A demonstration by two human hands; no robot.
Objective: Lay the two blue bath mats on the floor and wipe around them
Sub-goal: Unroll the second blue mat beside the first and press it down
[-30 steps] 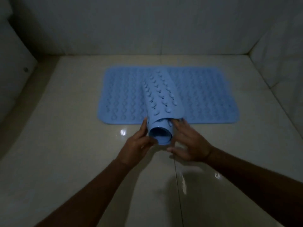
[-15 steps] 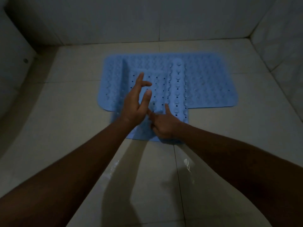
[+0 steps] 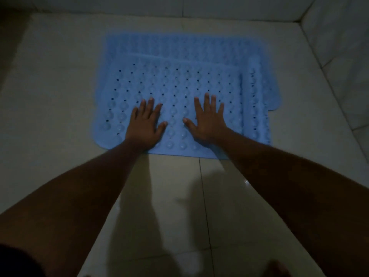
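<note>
Two blue bath mats lie on the pale tiled floor. The far mat [image 3: 179,47] lies flat near the back wall. The near mat [image 3: 173,84], studded with bumps and small holes, is spread over the far mat's front part, and its right edge [image 3: 254,100] still curls upward. My left hand [image 3: 144,124] and my right hand [image 3: 207,120] rest flat on the near mat's front half, palms down, fingers spread, holding nothing.
Glossy floor tiles [image 3: 175,206] stretch in front of the mats, with a few wet glints. White tiled walls close the back [image 3: 179,7] and the right side [image 3: 339,37]. A darker strip [image 3: 12,37] runs along the left. No cloth is in view.
The second mat was a roll in both hands a second ago. It has been unrolled over the first mat, and both hands now press flat on it. The camera has moved closer.
</note>
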